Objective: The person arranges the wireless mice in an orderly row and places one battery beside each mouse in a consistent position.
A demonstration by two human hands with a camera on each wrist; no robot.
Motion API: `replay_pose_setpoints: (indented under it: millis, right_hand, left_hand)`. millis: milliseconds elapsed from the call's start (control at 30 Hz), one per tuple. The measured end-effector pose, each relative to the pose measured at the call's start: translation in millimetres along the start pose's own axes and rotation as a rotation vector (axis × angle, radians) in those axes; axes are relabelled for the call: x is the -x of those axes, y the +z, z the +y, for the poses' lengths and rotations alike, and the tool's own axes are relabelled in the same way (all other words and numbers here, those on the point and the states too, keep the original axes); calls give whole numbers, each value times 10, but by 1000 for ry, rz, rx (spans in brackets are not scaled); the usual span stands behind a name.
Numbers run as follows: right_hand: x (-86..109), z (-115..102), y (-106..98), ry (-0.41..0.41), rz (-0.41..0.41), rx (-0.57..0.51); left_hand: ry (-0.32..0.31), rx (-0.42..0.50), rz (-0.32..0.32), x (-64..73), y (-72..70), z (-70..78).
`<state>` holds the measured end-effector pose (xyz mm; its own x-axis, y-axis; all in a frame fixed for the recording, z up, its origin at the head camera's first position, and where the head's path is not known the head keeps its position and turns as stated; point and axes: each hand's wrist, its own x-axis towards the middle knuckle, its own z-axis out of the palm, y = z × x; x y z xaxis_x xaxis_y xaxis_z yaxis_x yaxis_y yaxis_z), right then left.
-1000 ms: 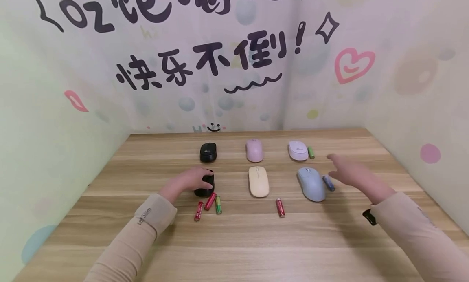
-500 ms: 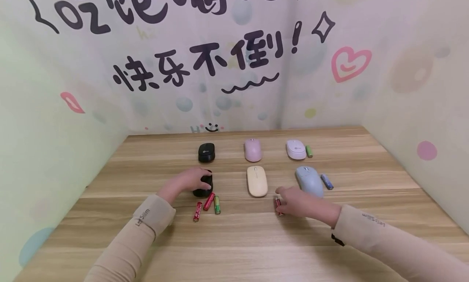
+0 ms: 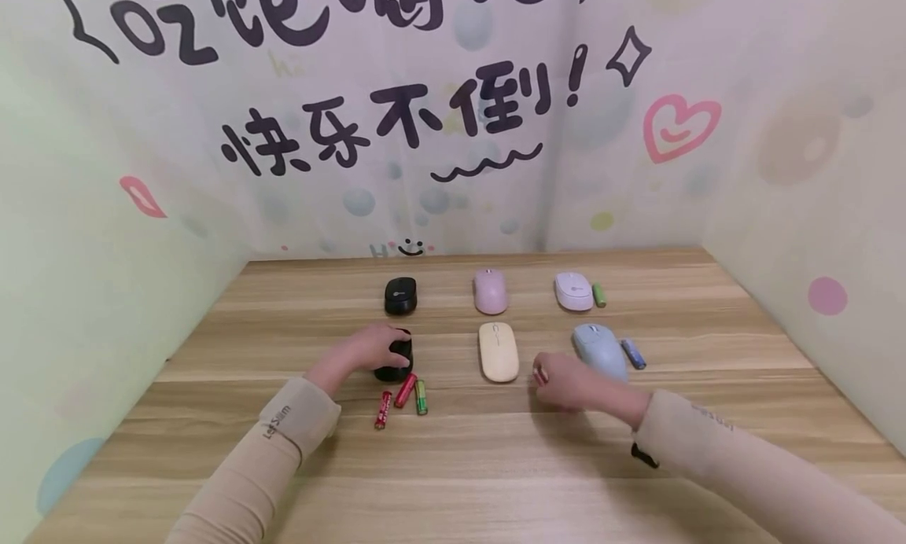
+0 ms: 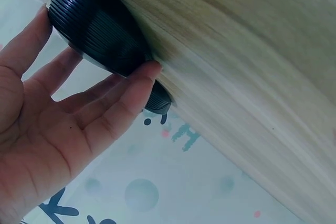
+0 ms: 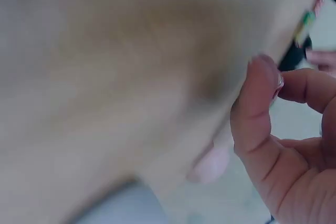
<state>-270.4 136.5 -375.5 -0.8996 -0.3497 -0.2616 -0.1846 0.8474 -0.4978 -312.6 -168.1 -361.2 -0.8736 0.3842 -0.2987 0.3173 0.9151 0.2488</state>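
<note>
In the head view my left hand (image 3: 359, 349) grips the near black mouse (image 3: 392, 372) on the table. The left wrist view shows its fingertips at both ends of that mouse's ribbed side (image 4: 97, 22). Two red batteries (image 3: 405, 391) and a green-and-yellow battery (image 3: 421, 398) lie just in front of it. Between the beige mouse (image 3: 499, 353) and the blue mouse (image 3: 600, 349), my right hand (image 3: 572, 382) pinches a red battery (image 3: 540, 371) between thumb and forefinger, above the tabletop. Most of that battery is hidden by the fingers; the right wrist view reveals only its shiny end (image 5: 279, 82).
Along the back of the wooden table (image 3: 453, 481) stand another black mouse (image 3: 401, 295), a pink mouse (image 3: 491, 291) and a pale lilac mouse (image 3: 574, 291). A green battery (image 3: 599, 295) lies beside the lilac one, a blue battery (image 3: 633, 354) beside the blue mouse. Printed cloth walls enclose the table.
From beyond the blue mouse, my right hand has come left and towards me, pinched the lone red battery and lifted it off the table. My left hand has stayed on the black mouse.
</note>
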Motion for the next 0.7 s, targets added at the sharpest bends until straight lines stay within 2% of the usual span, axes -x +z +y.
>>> replay_pose_setpoints:
  millis: [133,200,300,400,500,533,567,633,700]
  right_hand:
    - [-387,-19,-381,-1,68,-48]
    - [-615,-13,-567,26,82,-105]
    - [-932,51,-718,58,99,-207]
    - [-1226,139,-700,127,102,-257]
    - [-1541,266,-570,205,111,-227]
    - [-1643,320,-516,219,109,-220]
    - [-1783,425,-443,197,119,-232]
    - [-1912,503,-362,211,118,-224]
    - [-1945,511,-326,216,126,-221]
  left_hand:
    - [-4,-5,2,-2,-34,-30]
    - [-3,-17,4,-11,-38,-49]
    - [1,-37,5,-21,-21,-62]
    - [8,-35,3,-25,8,-54]
    - [4,-12,3,-18,18,-35]
    - [-2,0,3,-19,26,-29]
    - [-8,10,4,-22,32,-24]
    - [-15,23,5,-24,35,-15]
    - [-17,32,7,-32,34,-13]
